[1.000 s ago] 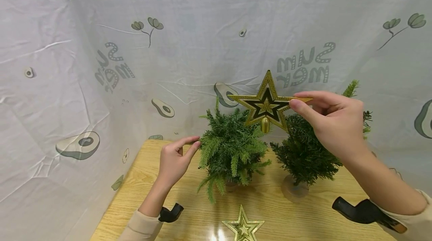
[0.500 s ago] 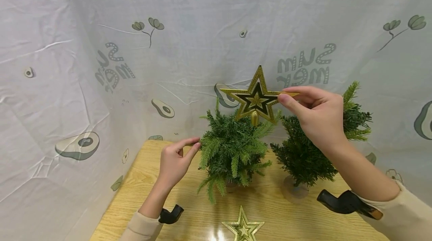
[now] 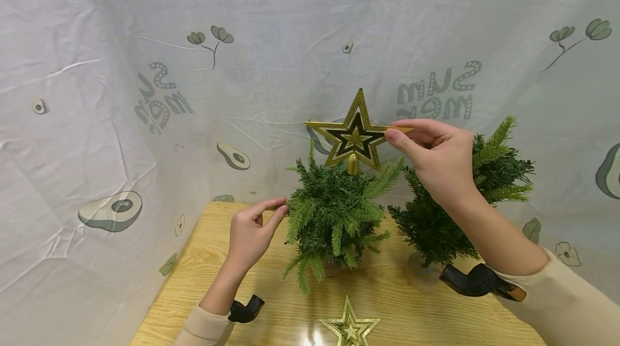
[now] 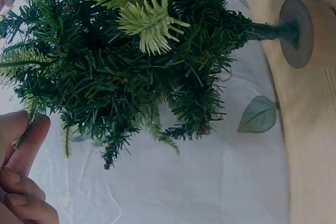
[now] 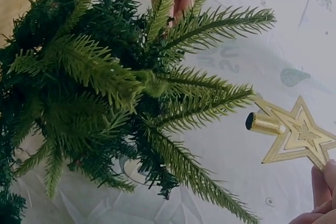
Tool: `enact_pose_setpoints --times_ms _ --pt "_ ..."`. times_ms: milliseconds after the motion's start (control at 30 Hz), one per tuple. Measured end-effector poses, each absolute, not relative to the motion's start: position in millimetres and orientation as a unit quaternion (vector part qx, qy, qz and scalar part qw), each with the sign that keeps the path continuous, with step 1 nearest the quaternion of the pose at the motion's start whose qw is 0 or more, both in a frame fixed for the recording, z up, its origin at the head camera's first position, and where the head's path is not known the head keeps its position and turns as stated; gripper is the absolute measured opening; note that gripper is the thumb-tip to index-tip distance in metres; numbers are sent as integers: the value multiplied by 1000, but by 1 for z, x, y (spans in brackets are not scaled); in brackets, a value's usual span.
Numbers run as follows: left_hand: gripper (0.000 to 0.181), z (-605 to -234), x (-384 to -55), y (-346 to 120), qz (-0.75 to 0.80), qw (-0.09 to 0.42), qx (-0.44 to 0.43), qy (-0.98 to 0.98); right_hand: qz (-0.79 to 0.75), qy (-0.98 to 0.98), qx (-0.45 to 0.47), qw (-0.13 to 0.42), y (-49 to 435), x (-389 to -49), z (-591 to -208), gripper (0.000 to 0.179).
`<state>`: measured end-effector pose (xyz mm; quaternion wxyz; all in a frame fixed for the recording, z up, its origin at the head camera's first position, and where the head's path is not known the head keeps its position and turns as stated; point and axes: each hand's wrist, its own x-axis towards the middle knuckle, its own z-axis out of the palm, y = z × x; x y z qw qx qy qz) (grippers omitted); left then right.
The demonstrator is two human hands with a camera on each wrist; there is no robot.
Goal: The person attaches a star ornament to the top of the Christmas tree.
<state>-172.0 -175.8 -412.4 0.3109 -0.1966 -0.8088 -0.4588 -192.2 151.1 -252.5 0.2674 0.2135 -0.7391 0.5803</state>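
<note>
A gold star tree topper (image 3: 356,133) stands upright over the left small Christmas tree (image 3: 339,217). My right hand (image 3: 443,160) pinches its right point between thumb and fingers. In the right wrist view the topper's hollow socket (image 5: 265,123) faces the crown, with a visible gap to the nearest sprig tips (image 5: 244,95). My left hand (image 3: 252,233) is at the tree's left side, thumb and forefinger pinching a branch tip (image 4: 20,139). The tree's round wooden base (image 4: 298,32) rests on the table, mostly hidden by foliage from the head.
A second small tree (image 3: 508,157) on a round base (image 3: 417,276) stands to the right, partly behind my right arm. Another gold star (image 3: 350,327) lies on the wooden table (image 3: 286,313) near the front. A printed white cloth (image 3: 290,66) hangs behind and at left.
My right hand has carried the star topper leftward and slightly up, from between the trees to over the left tree. My left hand has stayed at the branch.
</note>
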Motion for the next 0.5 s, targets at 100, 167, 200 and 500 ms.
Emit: enact_pose_setpoints --times_ms 100,167,200,500 --pt "18 -413 -172 -175 -459 311 -197 -809 584 -736 218 264 148 -194 -252 16" --pt "18 -413 -172 -175 -460 308 -195 -810 587 -736 217 259 146 -195 -253 17" --pt "18 -413 -172 -175 -460 306 -194 -810 588 -736 216 255 145 -196 -253 17" --pt "19 -415 -172 -175 -465 306 -192 -808 597 -736 213 239 136 -201 -255 16"
